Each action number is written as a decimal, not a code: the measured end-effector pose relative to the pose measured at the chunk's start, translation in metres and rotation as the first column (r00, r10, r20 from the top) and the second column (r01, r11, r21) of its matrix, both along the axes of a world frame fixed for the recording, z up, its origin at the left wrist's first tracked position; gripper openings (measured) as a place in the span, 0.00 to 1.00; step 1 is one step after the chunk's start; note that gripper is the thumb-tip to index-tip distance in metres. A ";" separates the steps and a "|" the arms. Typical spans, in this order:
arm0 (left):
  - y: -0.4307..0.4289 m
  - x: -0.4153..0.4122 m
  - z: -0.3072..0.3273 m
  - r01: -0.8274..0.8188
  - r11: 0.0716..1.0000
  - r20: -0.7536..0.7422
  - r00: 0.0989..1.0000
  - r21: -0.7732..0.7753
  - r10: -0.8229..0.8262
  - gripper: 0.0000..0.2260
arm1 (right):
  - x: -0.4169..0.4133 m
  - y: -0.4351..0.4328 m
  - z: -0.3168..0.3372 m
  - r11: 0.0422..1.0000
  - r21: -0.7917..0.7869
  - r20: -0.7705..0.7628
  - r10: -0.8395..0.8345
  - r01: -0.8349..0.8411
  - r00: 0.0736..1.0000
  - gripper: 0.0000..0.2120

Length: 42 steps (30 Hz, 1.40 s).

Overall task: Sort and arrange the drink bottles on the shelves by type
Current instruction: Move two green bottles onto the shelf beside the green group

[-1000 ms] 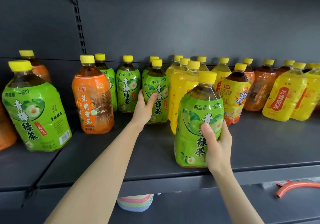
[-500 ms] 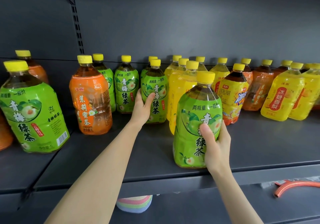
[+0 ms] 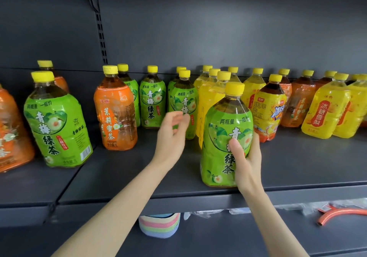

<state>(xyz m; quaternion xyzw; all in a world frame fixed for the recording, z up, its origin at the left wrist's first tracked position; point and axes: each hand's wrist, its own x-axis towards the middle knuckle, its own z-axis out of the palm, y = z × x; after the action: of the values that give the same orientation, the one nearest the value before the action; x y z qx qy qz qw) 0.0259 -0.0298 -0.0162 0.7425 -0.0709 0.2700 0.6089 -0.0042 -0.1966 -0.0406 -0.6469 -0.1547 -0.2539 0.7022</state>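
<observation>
A dark shelf [image 3: 297, 163] carries yellow-capped drink bottles with green, orange and yellow labels. My right hand [image 3: 246, 161] grips a green-label tea bottle [image 3: 220, 137] standing near the front edge. My left hand [image 3: 171, 135] hovers open, fingers curled, just in front of another green-label bottle [image 3: 183, 100] in the back row, not clearly touching it. To its left stand one more green bottle [image 3: 152, 100] and an orange-label bottle [image 3: 115, 115]. A large green bottle [image 3: 55, 125] stands far left.
Yellow-label bottles [image 3: 208, 102] crowd behind the held bottle; more yellow bottles [image 3: 325, 113] and orange bottles [image 3: 297, 103] fill the right. On the lower shelf lie a stack of pastel items [image 3: 159, 225] and an orange curved hose piece [image 3: 341, 214]. A shelf seam [image 3: 65, 185] runs at left.
My left hand has come off the back-row green bottle and drawn back slightly, fingers loosened. The right hand still holds its bottle in about the same place.
</observation>
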 end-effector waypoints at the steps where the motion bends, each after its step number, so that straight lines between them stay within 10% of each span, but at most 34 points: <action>1: -0.006 -0.013 -0.002 0.076 0.997 0.002 0.997 -0.024 -0.076 0.12 | -0.001 0.003 -0.001 1.000 -0.009 0.008 0.006 -0.006 1.000 0.27; 14: -0.008 -0.035 -0.005 0.079 0.978 0.111 0.992 -0.194 -0.058 0.35 | 0.003 0.050 0.003 0.973 -0.229 0.012 -0.037 0.039 0.999 0.28; 19: 0.002 -0.015 -0.005 0.078 0.979 0.069 0.995 -0.190 -0.065 0.35 | 0.031 0.020 0.006 0.953 -0.183 0.025 -0.241 0.242 0.970 0.34; 28: 0.013 0.022 -0.003 0.049 0.984 -0.009 0.999 -0.170 -0.051 0.29 | 0.076 0.003 0.015 0.993 -0.098 -0.138 0.056 -0.070 0.989 0.37; 37: 0.012 0.041 -0.005 0.041 0.987 -0.039 0.998 -0.154 -0.047 0.46 | 0.087 0.005 0.009 0.993 -0.099 -0.122 0.051 -0.063 0.991 0.36; 42: 0.009 0.045 -0.006 0.047 0.985 -0.017 0.999 -0.164 -0.051 0.32 | 0.089 0.005 0.007 0.994 -0.103 -0.119 0.036 -0.049 0.992 0.36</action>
<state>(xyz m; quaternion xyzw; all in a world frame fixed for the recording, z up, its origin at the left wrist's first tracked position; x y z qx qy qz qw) 0.0712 -0.0208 -0.0220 0.6907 -0.0603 0.2521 0.6751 0.0853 -0.1916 -0.0332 -0.6934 -0.1405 -0.1921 0.6801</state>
